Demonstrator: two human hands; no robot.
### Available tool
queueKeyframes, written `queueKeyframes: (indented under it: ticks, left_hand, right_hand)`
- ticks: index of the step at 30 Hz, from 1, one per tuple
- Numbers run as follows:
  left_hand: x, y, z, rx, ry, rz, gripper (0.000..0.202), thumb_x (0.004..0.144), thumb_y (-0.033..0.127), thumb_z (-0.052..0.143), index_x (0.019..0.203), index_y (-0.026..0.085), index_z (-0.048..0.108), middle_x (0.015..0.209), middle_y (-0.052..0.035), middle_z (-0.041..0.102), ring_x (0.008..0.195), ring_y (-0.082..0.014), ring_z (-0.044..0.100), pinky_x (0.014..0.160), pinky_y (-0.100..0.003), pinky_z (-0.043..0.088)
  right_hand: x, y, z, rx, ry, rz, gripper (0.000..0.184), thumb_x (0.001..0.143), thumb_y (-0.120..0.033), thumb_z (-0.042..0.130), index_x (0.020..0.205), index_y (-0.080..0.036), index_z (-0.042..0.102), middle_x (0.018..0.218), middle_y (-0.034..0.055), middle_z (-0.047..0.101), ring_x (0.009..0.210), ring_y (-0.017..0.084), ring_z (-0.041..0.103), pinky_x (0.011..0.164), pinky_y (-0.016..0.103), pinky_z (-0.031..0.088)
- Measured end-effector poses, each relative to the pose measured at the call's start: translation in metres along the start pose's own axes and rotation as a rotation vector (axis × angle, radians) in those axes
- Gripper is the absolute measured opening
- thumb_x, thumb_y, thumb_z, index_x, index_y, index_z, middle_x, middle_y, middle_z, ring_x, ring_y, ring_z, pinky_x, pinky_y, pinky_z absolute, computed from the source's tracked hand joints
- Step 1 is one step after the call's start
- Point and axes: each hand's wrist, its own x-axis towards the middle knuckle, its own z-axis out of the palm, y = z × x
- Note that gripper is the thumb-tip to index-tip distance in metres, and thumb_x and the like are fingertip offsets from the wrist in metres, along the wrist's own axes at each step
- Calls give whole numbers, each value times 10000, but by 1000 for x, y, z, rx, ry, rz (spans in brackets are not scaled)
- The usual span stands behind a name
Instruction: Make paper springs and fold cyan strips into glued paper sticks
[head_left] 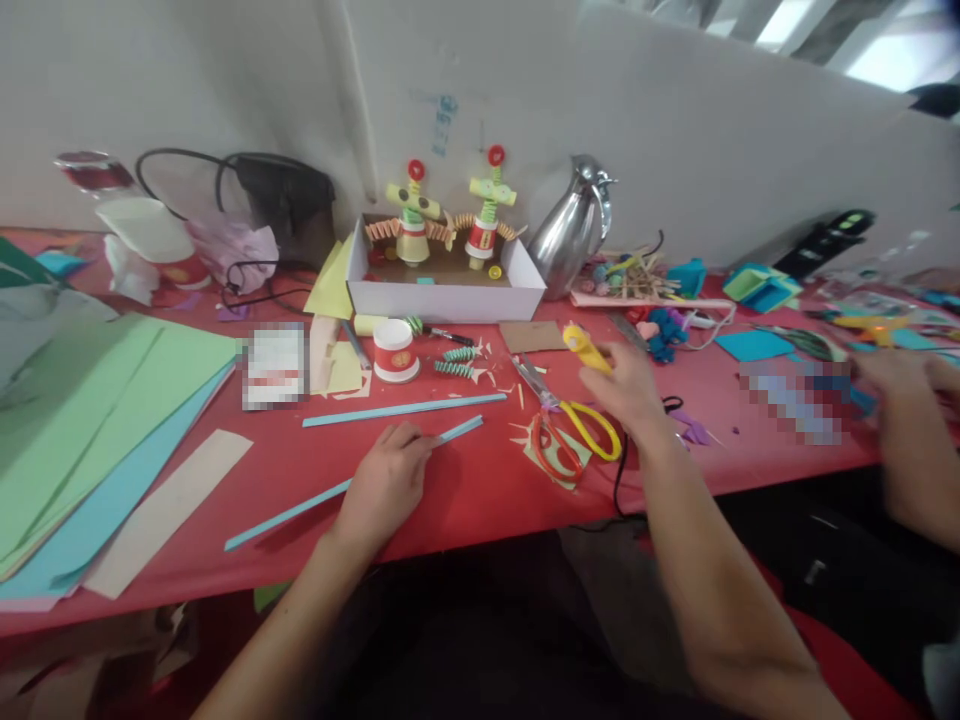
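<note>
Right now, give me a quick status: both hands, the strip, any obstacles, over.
Left hand holding blue paper strip. Right hand gripping yellow tool. Second blue strip flat on table. Scissors between hands.

The left hand (386, 470) and right hand (626, 385) are bare and narrow at the wrist, the left forearm (300, 610) and right forearm (697, 550) uncovered and widening toward the near side, with near-black clothing (465, 640) between them, its folds too dark to make out.
</note>
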Motion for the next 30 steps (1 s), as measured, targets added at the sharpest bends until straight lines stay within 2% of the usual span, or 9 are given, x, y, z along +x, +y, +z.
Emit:
queueKeyframes:
  ticks: [1, 3, 5, 7, 10, 14, 16, 21, 30]
  left_hand:
    - [0, 0, 0, -7, 0, -9, 340, 880, 48, 448, 1086, 170, 690, 979, -89, 650, 916, -228, 591, 831, -372, 531]
    - [0, 0, 1, -20, 8, -24, 358, 869, 29, 441, 1081, 175, 690, 998, -87, 657, 942, -229, 593, 829, -364, 531]
    - [0, -1, 1, -36, 11, -38, 372, 863, 18, 437, 1081, 177, 692, 1011, -84, 661, 944, -225, 595, 825, -356, 530]
    - [-1, -2, 2, -49, 12, -52, 371, 866, 17, 435, 1071, 179, 698, 1002, -78, 666, 925, -220, 600, 818, -350, 530]
    - [-1, -3, 2, -49, 14, -57, 372, 869, 17, 439, 1071, 181, 704, 986, -71, 672, 905, -217, 605, 814, -350, 528]
    - [-1, -4, 3, -34, 21, -45, 387, 858, 12, 441, 1098, 174, 698, 1004, -79, 675, 920, -223, 611, 817, -354, 528]
    - [-1, -4, 3, -45, 24, -47, 393, 853, 11, 432, 1093, 172, 699, 1005, -83, 676, 921, -223, 617, 817, -354, 531]
    - [0, -3, 3, -79, 2, -70, 408, 847, 15, 411, 1086, 178, 699, 998, -85, 673, 913, -218, 626, 809, -350, 534]
    - [-1, -4, 4, -83, 19, -75, 394, 860, 22, 407, 1064, 189, 700, 997, -71, 668, 909, -210, 618, 801, -326, 521]
  right_hand:
    - [-17, -3, -3, 207, -59, 57, 382, 758, -314, 543, 1090, -147, 630, 891, 91, 671, 764, 229, 621, 662, 328, 475]
    - [-55, -12, -3, 598, -320, 156, 354, 793, -352, 491, 1081, -181, 603, 675, 17, 603, 507, 158, 501, 482, 280, 381]
    - [-90, -23, 2, 906, -546, 180, 329, 789, -346, 501, 1074, -200, 575, 695, 2, 598, 431, 110, 406, 424, 258, 314]
    - [-115, -32, 11, 1012, -589, 188, 257, 822, -358, 540, 1036, -218, 564, 734, -11, 591, 421, 83, 385, 415, 246, 284]
    - [-132, -39, 25, 971, -603, 176, 284, 893, -466, 546, 1004, -206, 572, 667, -42, 530, 398, 66, 366, 408, 236, 261]
    - [-132, -38, 34, 884, -650, 122, 398, 910, -592, 488, 926, -198, 545, 660, -38, 553, 373, 63, 385, 410, 241, 292]
    - [-131, -38, 35, 846, -668, 113, 421, 920, -622, 443, 880, -209, 517, 567, -61, 519, 360, 78, 391, 419, 243, 308]
    - [-133, -43, 38, 808, -677, 107, 433, 941, -634, 391, 865, -221, 500, 434, -95, 423, 348, 106, 399, 425, 239, 301]
    - [-131, -49, 44, 780, -662, 86, 421, 959, -609, 382, 874, -213, 496, 547, -70, 481, 377, 87, 435, 427, 235, 338]
